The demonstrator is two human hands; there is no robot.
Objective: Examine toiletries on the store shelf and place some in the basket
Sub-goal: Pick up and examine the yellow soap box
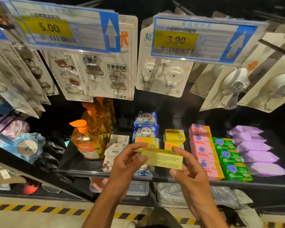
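A yellow soap box [163, 159] is held in front of the black shelf [82, 171], its printed back facing me. My left hand [127, 163] pinches its left end with thumb and fingers. My right hand [189, 171] grips its right end, index finger on the top edge and thumb under it. More yellow soap boxes [174, 136] are stacked on the shelf just behind. No basket is in view.
On the shelf stand orange pump bottles [87, 140], white soap boxes [116, 145], blue panda packs [146, 124], pink soaps [202, 150], green soaps [229, 159] and purple packs [255, 150]. Hook packs [163, 78] and price tags [194, 40] hang above. The floor has yellow-black tape [39, 209].
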